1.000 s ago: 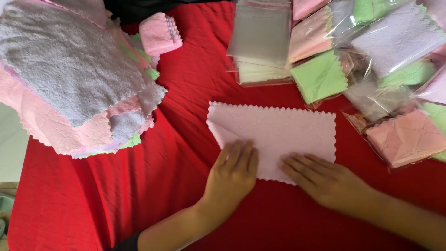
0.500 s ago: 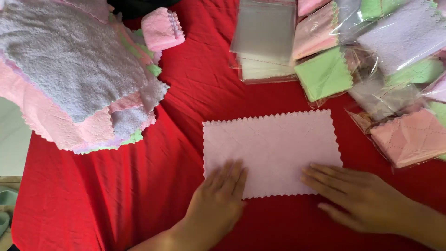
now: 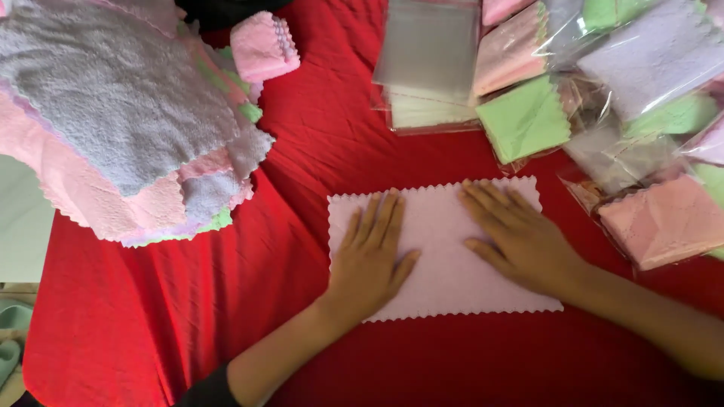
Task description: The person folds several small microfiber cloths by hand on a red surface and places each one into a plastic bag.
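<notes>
Both the left hand (image 3: 371, 260) and right hand (image 3: 520, 240) lie wide and flat, smoothing the pale pink cloth (image 3: 445, 252) on the red counter (image 3: 302, 151); folding it looks due next.

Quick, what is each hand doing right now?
Left hand: open, flat on the pale pink cloth, holding nothing.
Right hand: open, fingers spread, flat on the same cloth, holding nothing.
</notes>
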